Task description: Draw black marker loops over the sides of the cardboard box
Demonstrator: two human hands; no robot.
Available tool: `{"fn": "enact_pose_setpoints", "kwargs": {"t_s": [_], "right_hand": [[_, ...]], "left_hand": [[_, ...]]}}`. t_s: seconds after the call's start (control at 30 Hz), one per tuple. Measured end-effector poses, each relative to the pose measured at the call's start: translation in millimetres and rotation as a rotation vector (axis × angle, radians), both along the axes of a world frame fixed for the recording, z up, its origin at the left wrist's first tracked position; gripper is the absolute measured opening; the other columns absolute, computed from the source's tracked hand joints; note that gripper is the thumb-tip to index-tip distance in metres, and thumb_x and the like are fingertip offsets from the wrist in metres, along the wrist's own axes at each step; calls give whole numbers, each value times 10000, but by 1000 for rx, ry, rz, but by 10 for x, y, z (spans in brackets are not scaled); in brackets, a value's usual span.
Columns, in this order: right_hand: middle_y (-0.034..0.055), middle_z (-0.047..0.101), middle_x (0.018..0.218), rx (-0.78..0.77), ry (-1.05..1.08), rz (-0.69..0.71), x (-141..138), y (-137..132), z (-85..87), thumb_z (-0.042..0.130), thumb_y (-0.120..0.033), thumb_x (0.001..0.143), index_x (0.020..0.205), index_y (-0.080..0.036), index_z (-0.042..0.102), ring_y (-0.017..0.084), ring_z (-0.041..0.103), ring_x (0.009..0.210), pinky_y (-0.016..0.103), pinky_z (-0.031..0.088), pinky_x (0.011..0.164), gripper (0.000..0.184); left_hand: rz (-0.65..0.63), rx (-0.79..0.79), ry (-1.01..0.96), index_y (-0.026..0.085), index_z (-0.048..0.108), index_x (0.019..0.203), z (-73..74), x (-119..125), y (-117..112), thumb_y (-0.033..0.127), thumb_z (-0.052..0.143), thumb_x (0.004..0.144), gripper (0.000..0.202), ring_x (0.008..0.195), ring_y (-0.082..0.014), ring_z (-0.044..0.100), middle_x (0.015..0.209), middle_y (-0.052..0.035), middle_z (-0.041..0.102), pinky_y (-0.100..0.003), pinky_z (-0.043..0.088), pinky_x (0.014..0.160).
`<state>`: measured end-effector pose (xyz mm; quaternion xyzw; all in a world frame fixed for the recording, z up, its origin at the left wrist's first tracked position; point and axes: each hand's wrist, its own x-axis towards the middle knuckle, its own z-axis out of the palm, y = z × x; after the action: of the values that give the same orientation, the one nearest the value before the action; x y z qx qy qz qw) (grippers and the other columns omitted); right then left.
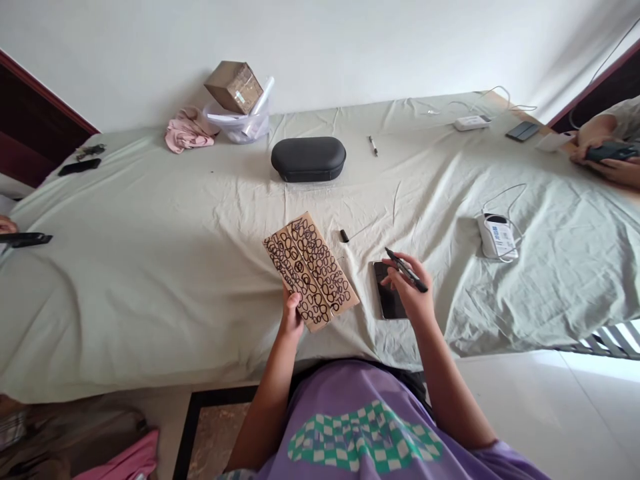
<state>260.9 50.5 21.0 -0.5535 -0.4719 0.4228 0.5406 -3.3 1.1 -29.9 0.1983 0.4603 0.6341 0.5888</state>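
Note:
My left hand point(293, 312) grips a brown cardboard box point(311, 273) by its lower left edge, thumb on top. Black hand-drawn loops cover the face turned up to me, and a seam runs along its middle. In my right hand point(414, 287) is a black marker point(406, 270), uncapped, its tip pointing up and left, apart from the box. Under that hand a dark smartphone point(388, 300) lies on the cloth. A black marker cap point(345, 236) rests between the box and the phone, further back.
Behind stand a black hard case point(309, 160), a pen point(373, 146), a plastic tub point(235, 127) with a carton point(234, 87), and a pink cloth point(189, 130). A white corded device point(498, 237) sits right. Other people's hands hold dark objects at both sides. The green tablecloth point(150, 267) is wrinkled.

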Motion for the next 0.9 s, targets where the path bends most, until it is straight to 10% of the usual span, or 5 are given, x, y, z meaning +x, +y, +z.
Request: {"fn": "enact_pose_setpoints", "kwargs": {"t_s": [0.1, 0.2, 0.3, 0.5, 0.9], "right_hand": [[156, 728, 1486, -130, 264, 171, 100, -9, -170, 690, -567, 933, 1393, -298, 689, 288, 835, 918, 367, 604, 622, 533], [184, 687, 1539, -199, 375, 268, -11, 99, -269, 530, -661, 962, 1402, -262, 689, 277, 826, 852, 361, 585, 554, 615], [171, 732, 1471, -119, 73, 240, -204, 259, -357, 624, -489, 944, 1439, -247, 676, 202, 762, 703, 350, 580, 572, 554], [197, 763, 1327, 26, -769, 167, -497, 479, -532, 498, -185, 1002, 1463, -166, 705, 318, 768, 1065, 466, 601, 955, 505], [197, 736, 1213, -63, -1164, 119, -744, 666, -616, 484, -181, 1053, 1351, -149, 781, 358, 612, 1149, 447, 470, 968, 421]], "left_hand": [[-4, 28, 26, 299, 491, 1597, 5, 20, 2, 694, 803, 672, 1053, 1541, -390, 529, 1554, -141, 645, -580, 435, 1267], [-14, 97, 79, 339, 465, 1614, 55, 85, 5, 652, 814, 690, 1036, 1564, -374, 512, 1639, -111, 583, -539, 433, 1283], [-36, 148, 148, 363, 440, 1643, 99, 150, -6, 635, 811, 726, 1026, 1634, -372, 423, 1735, -73, 484, -512, 394, 1326], [-52, 175, 197, 352, 366, 1693, 80, 176, -26, 688, 780, 752, 1081, 1668, -373, 369, 1795, -67, 396, -514, 385, 1342], [-1, 134, 84, 374, 372, 1676, -5, 208, -84, 681, 809, 681, 1130, 1599, -408, 462, 1748, -83, 462, -558, 416, 1311]]}}
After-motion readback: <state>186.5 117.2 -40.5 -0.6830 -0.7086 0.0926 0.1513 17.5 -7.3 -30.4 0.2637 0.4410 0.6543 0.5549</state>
